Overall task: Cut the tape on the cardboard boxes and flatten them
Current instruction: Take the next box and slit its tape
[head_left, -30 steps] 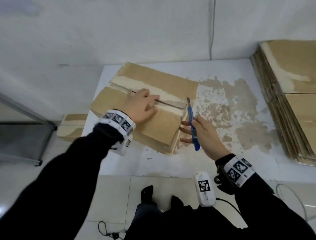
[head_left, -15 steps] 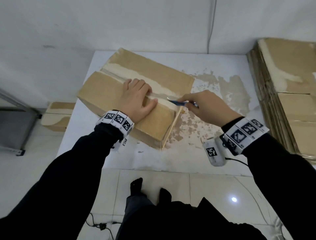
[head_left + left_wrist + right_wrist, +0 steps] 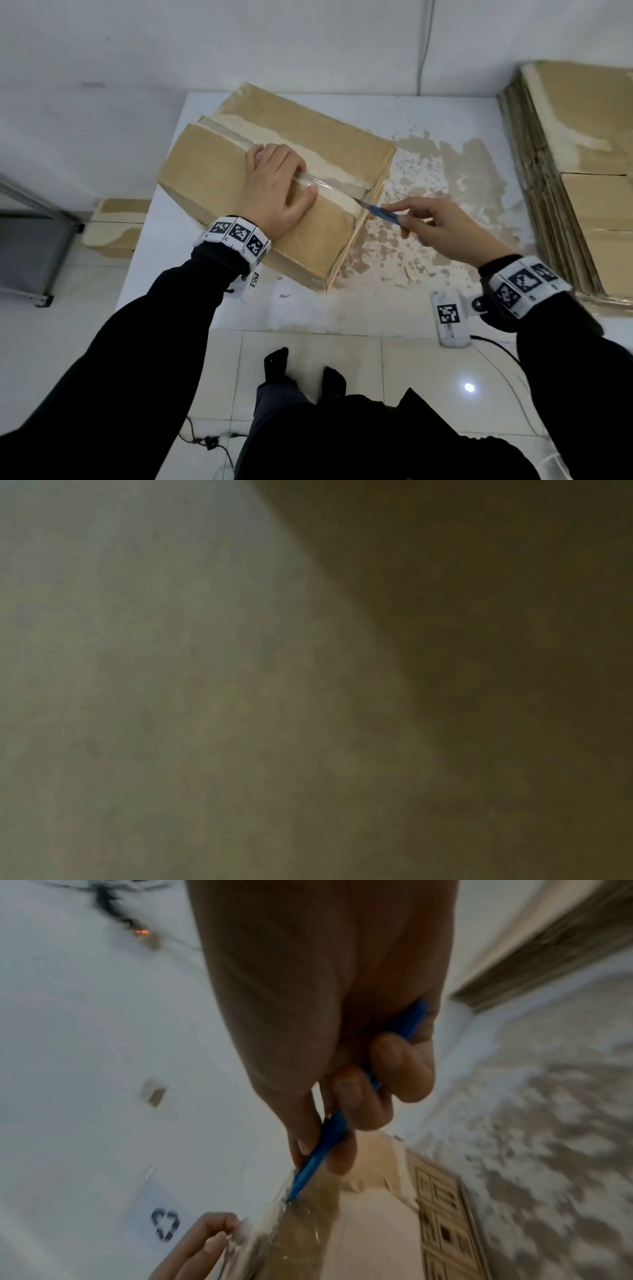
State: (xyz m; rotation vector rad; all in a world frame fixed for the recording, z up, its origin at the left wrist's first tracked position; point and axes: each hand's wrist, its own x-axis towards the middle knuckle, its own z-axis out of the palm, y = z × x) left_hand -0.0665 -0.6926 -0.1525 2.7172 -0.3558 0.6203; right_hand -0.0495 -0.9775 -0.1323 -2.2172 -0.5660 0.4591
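Observation:
A closed brown cardboard box (image 3: 219,171) lies at an angle on the white table (image 3: 376,308). Clear tape (image 3: 329,183) runs along its top seam. My left hand (image 3: 274,192) lies flat on the box top, fingers straight and thumb beside the tape. My right hand (image 3: 442,226) pinches a thin blue knife (image 3: 380,212); its blade tip touches the tape at the box's right end. In the right wrist view the blue knife (image 3: 322,1148) meets the shiny tape (image 3: 291,1231), with the left hand's fingers (image 3: 202,1240) close by. The left wrist view is dark and blurred.
A tall stack of flattened cardboard (image 3: 582,171) lies along the table's right side. A smaller box (image 3: 113,226) sits on the floor left of the table, beside a metal frame (image 3: 30,240). Brown residue (image 3: 428,192) marks the tabletop. A white wall stands behind.
My right hand swung the knife from upright to level and brought its tip to the tape at the box's right end. My left hand stayed pressed on the box.

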